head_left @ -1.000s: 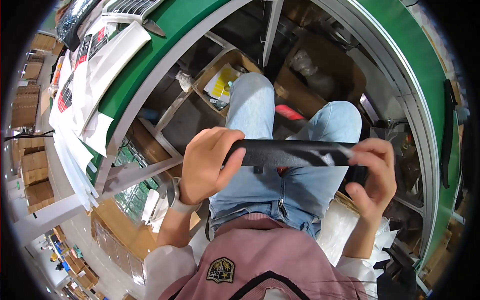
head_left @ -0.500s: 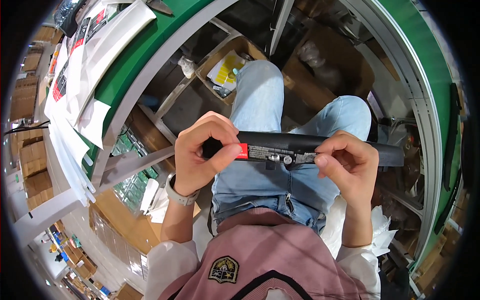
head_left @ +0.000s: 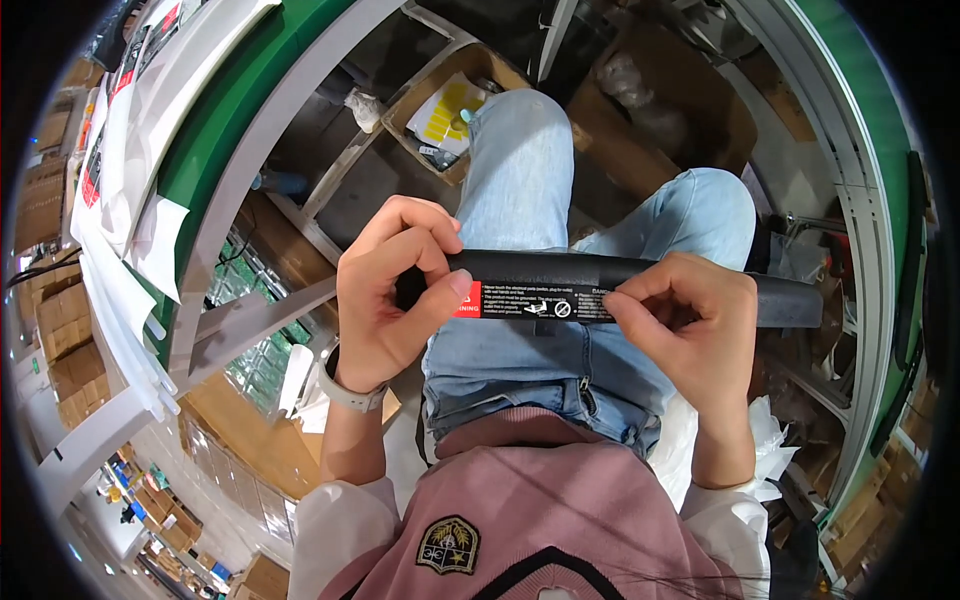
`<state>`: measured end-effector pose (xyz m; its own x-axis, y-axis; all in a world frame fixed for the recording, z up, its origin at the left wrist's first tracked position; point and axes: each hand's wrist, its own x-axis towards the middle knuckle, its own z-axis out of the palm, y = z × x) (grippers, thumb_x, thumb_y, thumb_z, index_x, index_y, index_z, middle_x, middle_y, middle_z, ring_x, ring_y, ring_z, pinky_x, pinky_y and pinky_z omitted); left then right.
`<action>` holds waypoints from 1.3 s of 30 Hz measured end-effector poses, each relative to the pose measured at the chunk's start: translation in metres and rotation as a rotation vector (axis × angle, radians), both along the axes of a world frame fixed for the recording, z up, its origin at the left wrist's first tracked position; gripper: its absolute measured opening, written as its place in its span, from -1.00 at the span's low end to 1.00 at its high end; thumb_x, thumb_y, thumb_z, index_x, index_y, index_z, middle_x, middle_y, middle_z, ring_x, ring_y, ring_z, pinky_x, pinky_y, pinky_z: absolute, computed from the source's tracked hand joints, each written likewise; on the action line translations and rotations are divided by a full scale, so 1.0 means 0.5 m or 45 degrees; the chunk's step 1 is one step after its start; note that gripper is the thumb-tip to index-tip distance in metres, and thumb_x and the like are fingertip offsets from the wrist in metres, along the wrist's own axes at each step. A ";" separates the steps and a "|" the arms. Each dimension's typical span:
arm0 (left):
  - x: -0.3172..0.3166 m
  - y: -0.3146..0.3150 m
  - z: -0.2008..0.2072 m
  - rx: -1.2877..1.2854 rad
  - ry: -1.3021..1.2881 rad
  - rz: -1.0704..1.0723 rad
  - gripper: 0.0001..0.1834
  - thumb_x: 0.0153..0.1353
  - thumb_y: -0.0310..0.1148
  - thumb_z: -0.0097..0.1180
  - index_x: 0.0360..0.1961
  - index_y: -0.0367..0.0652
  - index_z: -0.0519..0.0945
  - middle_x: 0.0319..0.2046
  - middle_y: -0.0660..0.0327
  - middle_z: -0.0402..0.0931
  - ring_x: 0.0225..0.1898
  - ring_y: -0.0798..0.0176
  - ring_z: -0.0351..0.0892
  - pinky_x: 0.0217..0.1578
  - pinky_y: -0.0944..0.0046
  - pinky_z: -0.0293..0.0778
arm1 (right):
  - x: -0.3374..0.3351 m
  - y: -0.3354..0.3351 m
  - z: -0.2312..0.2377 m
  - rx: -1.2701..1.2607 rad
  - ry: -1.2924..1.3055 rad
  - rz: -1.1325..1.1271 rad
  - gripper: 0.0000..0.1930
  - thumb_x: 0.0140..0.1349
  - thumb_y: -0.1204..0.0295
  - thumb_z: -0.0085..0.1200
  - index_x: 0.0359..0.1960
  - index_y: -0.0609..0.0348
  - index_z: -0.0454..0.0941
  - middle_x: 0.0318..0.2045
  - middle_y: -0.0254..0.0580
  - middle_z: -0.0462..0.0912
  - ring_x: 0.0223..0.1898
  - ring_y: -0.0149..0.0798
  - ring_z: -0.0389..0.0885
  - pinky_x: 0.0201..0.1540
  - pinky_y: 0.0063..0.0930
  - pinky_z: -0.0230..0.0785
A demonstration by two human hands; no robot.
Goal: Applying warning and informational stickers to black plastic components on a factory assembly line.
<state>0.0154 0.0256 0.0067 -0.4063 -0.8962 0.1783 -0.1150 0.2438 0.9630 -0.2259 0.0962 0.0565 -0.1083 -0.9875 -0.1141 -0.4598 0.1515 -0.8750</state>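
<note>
Head view, left hand (head_left: 395, 300) fingers holding a black bar (head_left: 545, 267), right hand (head_left: 690, 325) fingers pinching its red-and-black label (head_left: 515, 301)

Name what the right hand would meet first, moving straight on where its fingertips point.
Likely the left hand, across the label on the bar, though depth is unclear.

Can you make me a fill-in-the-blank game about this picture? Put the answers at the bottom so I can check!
1. The left hand holds a long piece whose main colour is ____.
2. The right hand touches a label whose end nearest the left hand is ____.
3. The watch is worn on the person's ____ wrist.
4. The table on the person's left has a ____ top.

Missing words: black; red; left; green.
</note>
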 end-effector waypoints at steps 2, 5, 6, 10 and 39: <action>0.002 -0.001 0.000 -0.028 -0.048 -0.035 -0.79 -0.10 -0.57 0.20 -0.63 -0.25 0.37 -0.31 0.14 0.46 -0.22 0.19 0.49 -0.13 0.26 0.42 | 0.001 0.000 0.001 -0.012 0.071 0.045 -0.89 0.01 0.59 0.33 -0.53 0.29 0.62 -0.64 -0.30 0.56 -0.67 -0.55 0.47 -0.61 -0.67 0.24; 0.003 -0.002 -0.002 -0.058 -0.066 -0.055 -0.78 -0.12 -0.58 0.20 -0.64 -0.24 0.35 -0.31 0.15 0.46 -0.22 0.19 0.50 -0.16 0.28 0.42 | 0.002 0.001 0.001 -0.017 0.096 0.061 -0.89 0.00 0.59 0.34 -0.53 0.29 0.61 -0.64 -0.30 0.55 -0.68 -0.53 0.47 -0.62 -0.66 0.23; 0.003 -0.003 -0.003 -0.047 -0.057 -0.048 -0.78 -0.12 -0.58 0.20 -0.64 -0.24 0.35 -0.31 0.15 0.46 -0.22 0.19 0.50 -0.16 0.28 0.42 | 0.003 0.001 0.001 -0.014 0.101 0.054 -0.89 0.00 0.59 0.34 -0.53 0.29 0.61 -0.64 -0.30 0.55 -0.68 -0.53 0.47 -0.62 -0.66 0.23; 0.003 -0.004 -0.006 -0.082 -0.113 -0.053 -0.77 -0.15 -0.60 0.19 -0.65 -0.23 0.34 -0.31 0.15 0.47 -0.23 0.18 0.51 -0.19 0.28 0.42 | 0.008 0.002 -0.002 -0.027 0.123 0.051 -0.89 -0.01 0.59 0.34 -0.53 0.29 0.62 -0.65 -0.29 0.54 -0.69 -0.53 0.47 -0.62 -0.65 0.23; 0.024 -0.001 -0.042 0.217 0.120 -0.058 -0.59 -0.13 -0.64 0.30 -0.65 -0.13 0.23 -0.22 0.10 0.48 -0.10 0.19 0.47 -0.01 0.21 0.38 | 0.014 -0.005 -0.007 -0.162 0.244 0.117 -0.82 -0.04 0.54 0.34 -0.57 0.26 0.53 -0.66 -0.23 0.53 -0.70 -0.30 0.53 -0.64 -0.51 0.34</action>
<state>0.0276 0.0252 -0.0146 -0.4361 -0.8976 0.0646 -0.0149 0.0789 0.9968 -0.2188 0.0935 0.0531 -0.0254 -0.9993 0.0262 -0.6261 -0.0045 -0.7797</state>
